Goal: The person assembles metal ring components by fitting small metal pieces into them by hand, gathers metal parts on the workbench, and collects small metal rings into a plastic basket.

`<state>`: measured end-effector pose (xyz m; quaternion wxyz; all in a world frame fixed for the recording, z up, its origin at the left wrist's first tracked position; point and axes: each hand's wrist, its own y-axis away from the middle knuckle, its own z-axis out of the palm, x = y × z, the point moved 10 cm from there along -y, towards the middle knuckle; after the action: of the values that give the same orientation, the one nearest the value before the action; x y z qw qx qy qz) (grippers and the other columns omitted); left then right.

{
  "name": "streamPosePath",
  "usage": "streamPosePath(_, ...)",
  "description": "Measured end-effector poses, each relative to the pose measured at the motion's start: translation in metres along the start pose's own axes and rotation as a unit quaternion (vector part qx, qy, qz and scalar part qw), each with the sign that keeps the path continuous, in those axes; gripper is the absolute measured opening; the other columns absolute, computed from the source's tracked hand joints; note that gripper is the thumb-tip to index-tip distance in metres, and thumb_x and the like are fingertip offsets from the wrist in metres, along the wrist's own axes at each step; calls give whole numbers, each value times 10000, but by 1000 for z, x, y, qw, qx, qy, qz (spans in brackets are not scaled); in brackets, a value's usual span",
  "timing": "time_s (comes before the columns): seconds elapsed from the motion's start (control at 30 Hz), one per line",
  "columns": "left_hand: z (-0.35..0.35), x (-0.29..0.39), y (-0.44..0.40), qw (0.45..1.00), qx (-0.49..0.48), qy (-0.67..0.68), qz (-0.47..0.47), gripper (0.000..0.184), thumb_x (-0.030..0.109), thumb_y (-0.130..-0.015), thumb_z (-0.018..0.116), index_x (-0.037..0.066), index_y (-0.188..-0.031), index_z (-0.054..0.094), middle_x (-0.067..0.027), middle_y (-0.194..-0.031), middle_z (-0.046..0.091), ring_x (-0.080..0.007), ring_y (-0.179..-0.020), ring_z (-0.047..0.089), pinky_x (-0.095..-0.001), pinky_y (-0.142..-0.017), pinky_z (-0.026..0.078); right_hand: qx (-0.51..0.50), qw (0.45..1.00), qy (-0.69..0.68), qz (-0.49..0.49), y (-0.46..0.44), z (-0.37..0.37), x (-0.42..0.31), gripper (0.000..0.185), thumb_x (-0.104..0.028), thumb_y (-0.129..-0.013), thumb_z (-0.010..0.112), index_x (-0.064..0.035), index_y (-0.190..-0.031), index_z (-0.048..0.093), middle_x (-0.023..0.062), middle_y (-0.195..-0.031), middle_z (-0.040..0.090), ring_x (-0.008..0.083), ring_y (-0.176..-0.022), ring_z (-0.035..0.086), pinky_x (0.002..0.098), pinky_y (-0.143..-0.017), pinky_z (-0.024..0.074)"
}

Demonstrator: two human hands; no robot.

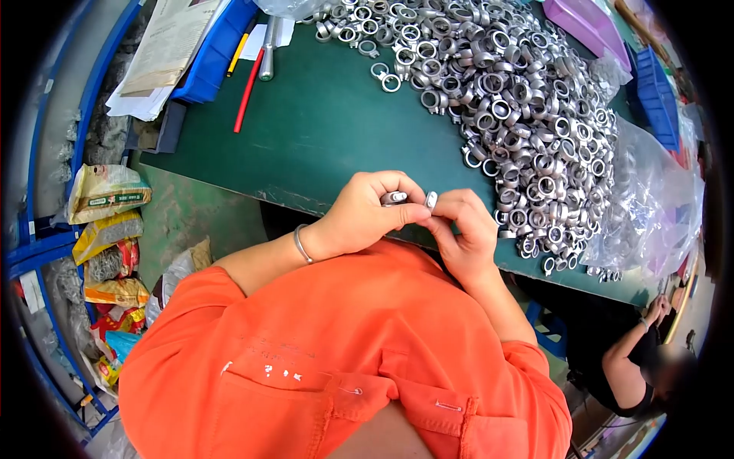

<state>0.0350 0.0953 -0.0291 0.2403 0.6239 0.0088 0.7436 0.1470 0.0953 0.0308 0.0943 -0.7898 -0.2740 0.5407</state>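
My left hand [364, 211] is closed in front of my chest at the table's near edge. A small metal ring [394, 197], partly hidden, sits in its curled fingers. My right hand [468, 236] pinches another small metal ring [431, 200], and my left thumb tip touches or nearly touches that piece. Only one end of each ring shows, with a pale flat face. A big heap of the same grey metal rings [527, 130] with small lugs spreads over the table to the right of my hands.
The green table [306, 138] bears a red stick [248, 90], a metal-shafted tool [267, 50] and a blue tray [218, 57] of papers. Clear plastic bags [642, 199] and a purple bin [589, 27] flank the heap. A co-worker [627, 359] sits at lower right. Sacks [111, 195] stand left.
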Motion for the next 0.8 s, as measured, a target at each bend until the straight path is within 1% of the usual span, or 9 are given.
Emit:
streamPosePath(0.03, -1, 12, 1, 997, 15, -34, 72, 62, 41, -822, 656, -2, -846, 618, 5, -812, 566, -28, -596, 415, -173, -506, 342, 0, 1000, -14, 1, -2, -1, 0, 184, 70, -690, 698, -17, -809, 588, 80, -794, 572, 184, -675, 563, 262, -553, 455)
streamPosePath(0.13, 1, 27, 5, 987, 19, -86, 135, 63, 35, -807, 668, -5, -824, 621, 2, -820, 569, -33, -621, 435, -179, -544, 366, -22, 990, -107, 88, 1, 2, 17, 187, 111, -706, 650, -16, -822, 578, 84, -824, 567, 167, -687, 562, 249, -570, 451)
streamPosePath(0.2, 3, 27, 6, 985, 17, -89, 143, 62, 34, -802, 672, 0, -818, 623, -8, -822, 572, -41, -636, 448, -184, -554, 372, -31, 986, -129, 102, 4, 3, 21, 148, 107, -774, 588, -13, -857, 561, 63, -845, 568, 129, -696, 557, 231, -592, 454)
streamPosePath(0.27, 3, 27, 6, 984, 18, -94, 151, 61, 34, -796, 677, 4, -812, 625, -18, -824, 575, -49, -651, 462, -190, -565, 379, -5, 925, -254, 283, 19, 10, 52, 74, 45, -856, 543, -8, -906, 547, 43, -866, 574, 104, -720, 562, 224, -610, 469)
streamPosePath(0.3, 4, 28, 7, 980, 19, -108, 165, 61, 32, -793, 678, 6, -814, 626, -23, -825, 578, -58, -663, 473, -195, -573, 386, -4, 909, -277, 311, 22, 13, 56, 132, -97, -943, 477, 10, -980, 545, 45, -866, 589, 97, -721, 573, 219, -619, 481)
streamPosePath(0.33, 4, 30, 8, 976, 20, -121, 179, 61, 30, -791, 678, 7, -815, 627, -29, -826, 581, -66, -674, 485, -199, -581, 392, -3, 909, -277, 311, 21, 12, 56, 132, -97, -943, 477, 10, -980, 545, 45, -866, 589, 97, -721, 573, 219, -619, 481)
streamPosePath(0.43, 7, 34, 9, 974, 11, -131, 185, 62, 30, -789, 678, 7, -816, 628, -35, -827, 582, -76, -688, 496, -205, -595, 401, -39, 876, -356, 323, 21, 22, 53, 363, -283, -981, 406, 41, -1041, 559, 74, -802, 609, 114, -670, 590, 226, -596, 487)
streamPosePath(0.67, 9, 32, 9, 984, 0, -72, 164, 65, 39, -796, 676, 5, -826, 628, -28, -817, 578, -69, -694, 495, -205, -595, 400, -38, 864, -364, 345, 23, 27, 54, 295, -243, -967, 453, 27, -973, 571, 65, -789, 605, 113, -645, 588, 226, -568, 487)
streamPosePath(0.8, 8, 16, 8, 998, 3, 24, 54, 59, 48, -820, 653, 1, -849, 632, -17, -822, 571, -49, -681, 484, -190, -575, 393, -32, 844, -399, 357, 26, 29, 57, 210, -200, -936, 520, 5, -907, 551, 68, -794, 612, 109, -649, 589, 224, -581, 491)
